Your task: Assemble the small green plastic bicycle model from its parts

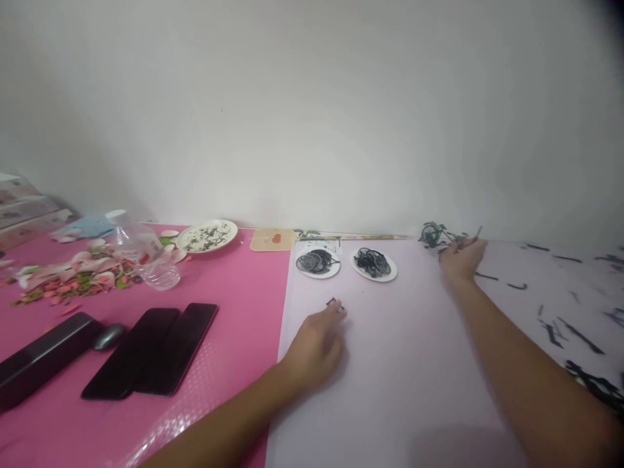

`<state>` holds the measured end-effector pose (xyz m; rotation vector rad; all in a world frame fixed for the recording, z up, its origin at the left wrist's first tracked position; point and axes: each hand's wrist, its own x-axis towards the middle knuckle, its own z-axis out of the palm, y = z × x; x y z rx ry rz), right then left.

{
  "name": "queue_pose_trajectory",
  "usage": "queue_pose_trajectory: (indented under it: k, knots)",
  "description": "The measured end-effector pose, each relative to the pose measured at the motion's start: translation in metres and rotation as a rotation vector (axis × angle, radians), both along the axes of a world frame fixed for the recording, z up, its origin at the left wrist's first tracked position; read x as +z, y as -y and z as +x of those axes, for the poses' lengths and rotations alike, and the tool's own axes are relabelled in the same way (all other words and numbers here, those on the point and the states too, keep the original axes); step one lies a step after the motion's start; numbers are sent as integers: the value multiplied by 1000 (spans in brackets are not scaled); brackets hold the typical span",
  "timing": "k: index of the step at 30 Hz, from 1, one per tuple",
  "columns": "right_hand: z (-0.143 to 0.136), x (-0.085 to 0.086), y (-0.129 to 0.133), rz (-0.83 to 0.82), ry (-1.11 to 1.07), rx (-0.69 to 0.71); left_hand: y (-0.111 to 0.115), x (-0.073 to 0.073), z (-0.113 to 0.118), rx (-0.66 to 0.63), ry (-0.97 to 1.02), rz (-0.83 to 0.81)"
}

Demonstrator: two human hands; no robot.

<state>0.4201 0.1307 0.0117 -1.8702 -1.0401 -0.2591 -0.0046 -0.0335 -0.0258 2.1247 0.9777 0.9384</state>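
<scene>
My left hand (314, 344) is over the pale sheet, its fingertips pinched on a small dark piece (333, 301). Farther right, near the wall, my right hand (463, 261) is closed around a thin, stick-like tool (478, 234); its exact kind is unclear. Just left of that hand stands a small dark model with round, wheel-like parts and green leaves (431, 234). Between the hands, toward the wall, lie a white plate (316, 275) of black wheel-like pieces and a second white plate (385, 278) holding tangled black pieces.
Thin dark pieces (580, 335) are scattered at far right. On the pink mat (234, 364) are two phones (178, 348), a long black case (46, 357), a clear bottle (129, 240), pink and green petals (78, 273), a dish of bits (231, 227) and a yellow card (260, 240).
</scene>
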Motion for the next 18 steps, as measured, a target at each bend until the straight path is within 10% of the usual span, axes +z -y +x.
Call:
queue_pose_trajectory:
  k: [18]
  knots:
    - [22, -26, -36, -111, 158, -66, 2, -7, 1, 60, 30, -31]
